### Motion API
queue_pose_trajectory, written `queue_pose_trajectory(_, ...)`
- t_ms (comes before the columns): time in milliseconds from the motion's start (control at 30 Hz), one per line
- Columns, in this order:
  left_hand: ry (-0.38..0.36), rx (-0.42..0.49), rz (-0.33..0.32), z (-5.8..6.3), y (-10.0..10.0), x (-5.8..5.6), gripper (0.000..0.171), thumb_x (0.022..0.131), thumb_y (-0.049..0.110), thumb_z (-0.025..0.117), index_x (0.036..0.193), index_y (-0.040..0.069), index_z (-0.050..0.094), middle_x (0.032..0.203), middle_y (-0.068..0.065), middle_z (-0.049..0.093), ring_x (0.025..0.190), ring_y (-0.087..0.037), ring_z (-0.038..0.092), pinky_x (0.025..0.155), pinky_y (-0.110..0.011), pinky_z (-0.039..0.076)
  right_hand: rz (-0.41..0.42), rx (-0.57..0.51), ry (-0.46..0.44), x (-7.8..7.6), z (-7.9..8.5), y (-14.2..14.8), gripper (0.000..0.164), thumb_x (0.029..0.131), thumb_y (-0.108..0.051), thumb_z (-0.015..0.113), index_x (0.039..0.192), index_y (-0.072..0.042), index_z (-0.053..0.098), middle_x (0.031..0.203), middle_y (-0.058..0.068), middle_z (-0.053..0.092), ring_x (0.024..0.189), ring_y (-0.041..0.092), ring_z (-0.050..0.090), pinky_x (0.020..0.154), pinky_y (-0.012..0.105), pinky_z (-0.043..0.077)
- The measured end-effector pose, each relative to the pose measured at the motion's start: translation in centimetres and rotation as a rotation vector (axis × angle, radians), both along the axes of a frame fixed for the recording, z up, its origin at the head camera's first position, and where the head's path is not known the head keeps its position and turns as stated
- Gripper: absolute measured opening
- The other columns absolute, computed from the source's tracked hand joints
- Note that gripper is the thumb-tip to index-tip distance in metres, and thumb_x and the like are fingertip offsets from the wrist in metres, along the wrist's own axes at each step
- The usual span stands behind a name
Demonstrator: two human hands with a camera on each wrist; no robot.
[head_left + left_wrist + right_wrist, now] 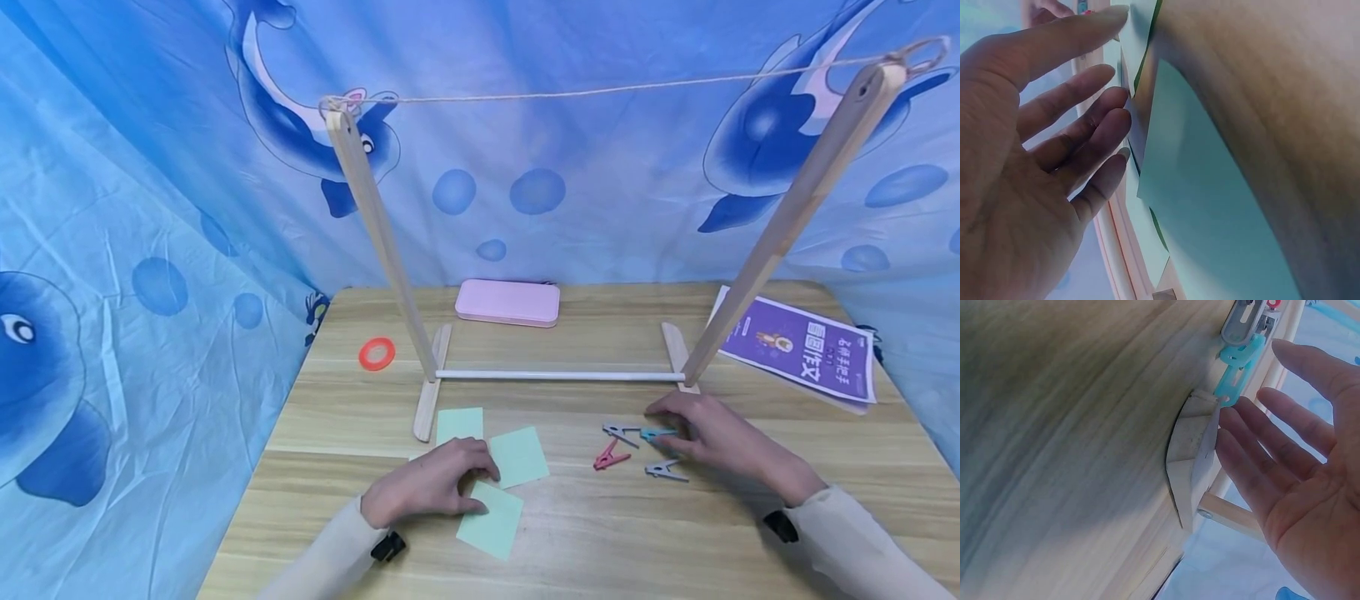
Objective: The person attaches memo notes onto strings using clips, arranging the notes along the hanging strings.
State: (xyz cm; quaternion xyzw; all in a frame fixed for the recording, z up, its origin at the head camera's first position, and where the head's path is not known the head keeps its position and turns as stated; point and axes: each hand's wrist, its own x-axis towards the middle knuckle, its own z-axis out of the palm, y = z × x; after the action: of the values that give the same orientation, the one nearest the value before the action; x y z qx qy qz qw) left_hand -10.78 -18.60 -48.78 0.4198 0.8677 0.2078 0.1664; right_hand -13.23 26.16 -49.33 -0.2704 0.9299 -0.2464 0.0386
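Pale green paper squares lie on the wooden table, among them one at the back (459, 422), one to the right (521, 457) and one nearest the person (491, 523). Over them hovers my left hand (438, 481), fingers loosely bent and holding nothing, thumb tip right at the nearest square. The left wrist view shows a square (1191, 187) beside the spread fingers. On the right lie small clothespins: teal (657, 434), red (611, 457) and two grey, one (666, 472) nearer the person. My right hand (712, 437) is beside them, its relaxed fingers reaching around the teal clothespin (1238, 365) without gripping it.
A wooden frame with two posts (382, 242) and a white crossbar (558, 376) stands behind the hands, a string (555, 95) tied between its tops. Further back are a pink case (507, 302) and a purple booklet (802, 346); a red tape ring (377, 354) lies left.
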Motion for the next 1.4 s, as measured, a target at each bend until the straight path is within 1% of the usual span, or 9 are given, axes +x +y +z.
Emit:
queue_pose_trajectory(200,-0.023,0.006,0.008,-0.2,0.0,0.4,0.030,0.087,0.022,0.086,0.114,0.016,0.075,0.110,0.006,0.072,0.100,-0.003,0.061,0.093,-0.019,0.052,0.018,0.017,0.003,0.0,0.0,0.0,0.041,0.088,-0.030,0.084,0.122,-0.012,0.072,0.110,-0.002,0.076,0.090,0.005,0.066,0.078,0.028,0.059)
queue_pose_trajectory(433,-0.008,0.012,0.027,-0.4,-0.2,0.8,0.028,0.088,0.024,0.085,0.113,0.016,0.075,0.108,0.007,0.071,0.098,-0.003,0.059,0.089,-0.016,0.051,0.012,0.050,-0.009,0.0,0.2,-0.2,0.039,0.086,-0.025,0.086,0.121,-0.013,0.073,0.110,-0.002,0.076,0.093,0.008,0.069,0.082,0.031,0.061)
queue_pose_trajectory(733,-0.037,0.026,0.065,-0.5,-0.3,1.2,0.022,0.087,0.024,0.086,0.105,0.019,0.075,0.098,0.009,0.067,0.092,-0.004,0.056,0.082,-0.014,0.048,0.002,0.079,-0.031,0.0,0.1,-0.2,0.038,0.086,-0.023,0.085,0.121,-0.016,0.073,0.110,-0.004,0.076,0.094,0.008,0.070,0.084,0.032,0.062)
queue_pose_trajectory(900,-0.045,0.030,0.065,-0.7,-0.4,1.3,0.016,0.088,0.023,0.086,0.097,0.019,0.074,0.092,0.009,0.066,0.086,-0.005,0.054,0.077,-0.012,0.045,0.021,0.091,-0.021,0.1,0.1,-0.2,0.038,0.084,-0.022,0.086,0.120,-0.017,0.074,0.108,-0.007,0.075,0.095,0.008,0.070,0.084,0.033,0.063)
queue_pose_trajectory(1067,-0.029,0.044,0.053,-0.8,-0.4,1.3,0.015,0.088,0.022,0.086,0.095,0.020,0.073,0.092,0.009,0.066,0.084,-0.007,0.053,0.080,-0.015,0.042,0.033,0.089,-0.016,0.2,0.1,-0.3,0.035,0.085,-0.015,0.083,0.119,-0.017,0.074,0.108,-0.006,0.075,0.096,0.010,0.072,0.084,0.034,0.063)
queue_pose_trajectory(1133,-0.042,0.053,0.049,-0.8,-0.4,1.3,0.015,0.088,0.021,0.085,0.094,0.020,0.072,0.091,0.009,0.066,0.083,-0.005,0.053,0.080,-0.015,0.043,0.030,0.083,-0.016,0.2,0.1,-0.3,0.035,0.085,-0.013,0.083,0.118,-0.016,0.074,0.108,-0.006,0.075,0.096,0.011,0.072,0.084,0.033,0.063)
queue_pose_trajectory(1200,-0.073,0.067,0.046,-0.8,-0.4,1.3,0.014,0.090,0.018,0.084,0.093,0.018,0.070,0.089,0.008,0.065,0.081,-0.004,0.053,0.077,-0.013,0.044,0.028,0.076,-0.013,0.2,0.1,-0.3,0.034,0.085,-0.012,0.082,0.117,-0.016,0.074,0.108,-0.005,0.075,0.095,0.011,0.072,0.083,0.032,0.064)
queue_pose_trajectory(1300,-0.089,0.087,0.040,-0.8,-0.4,1.4,0.014,0.091,0.016,0.082,0.092,0.017,0.069,0.087,0.006,0.064,0.079,-0.002,0.053,0.073,-0.011,0.046,0.024,0.075,-0.012,0.1,0.0,-0.4,0.033,0.085,-0.012,0.082,0.117,-0.016,0.074,0.108,-0.005,0.075,0.094,0.010,0.072,0.082,0.032,0.063)
queue_pose_trajectory(1400,-0.078,0.097,0.038,-0.7,-0.4,1.5,0.013,0.091,0.016,0.082,0.091,0.017,0.068,0.087,0.006,0.065,0.079,-0.003,0.055,0.072,-0.010,0.047,0.021,0.076,-0.019,0.0,0.0,-0.4,0.033,0.085,-0.012,0.082,0.117,-0.017,0.074,0.108,-0.005,0.076,0.094,0.010,0.072,0.082,0.031,0.063)
